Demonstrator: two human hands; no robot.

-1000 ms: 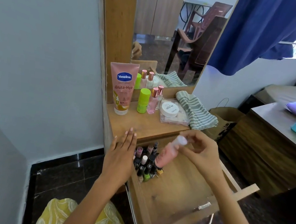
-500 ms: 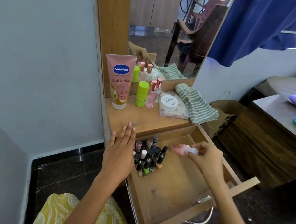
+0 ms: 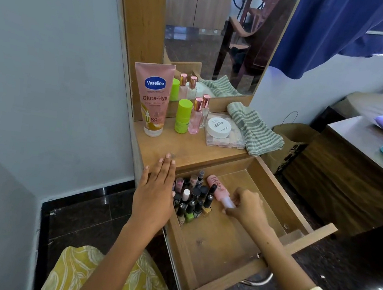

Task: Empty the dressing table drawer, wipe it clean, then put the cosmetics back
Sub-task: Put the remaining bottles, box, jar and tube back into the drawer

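Two bare hands work at an open wooden drawer [image 3: 276, 195] below a wooden tabletop [image 3: 185, 149]. The right hand [image 3: 245, 206] pinches the white cap of a pink plastic bottle [image 3: 217, 189], lying tilted inside the drawer against a cluster of upright nail polish bottles [image 3: 190, 198] in the back left corner. The left hand [image 3: 155, 188], open and flat with nothing in it, rests along the drawer's left wall.
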